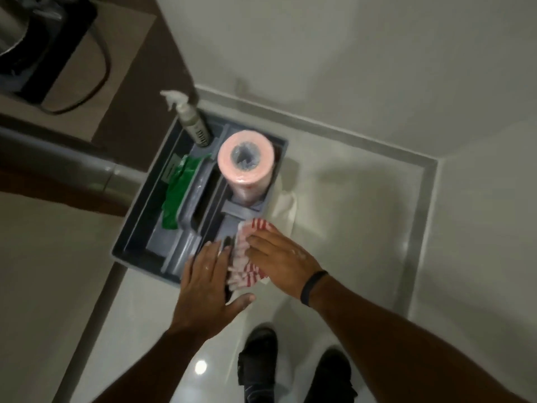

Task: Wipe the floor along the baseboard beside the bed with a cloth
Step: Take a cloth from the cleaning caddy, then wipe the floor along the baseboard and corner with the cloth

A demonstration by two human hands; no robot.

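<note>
Cloth (247,257) lies bunched between left hand (203,283) and right hand (283,261).

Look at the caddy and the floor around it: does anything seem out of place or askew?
Mostly tidy. The odd item is a white cloth lying crumpled on the floor against the caddy, by the pink roll, not inside. The spray bottle leans outward at the far corner.

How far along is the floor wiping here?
Barely started. Both hands, left hand and right hand, are at the red-striped cloth by the grey caddy on the floor. No wiping shows yet; the floor along the baseboard is all left.
</note>
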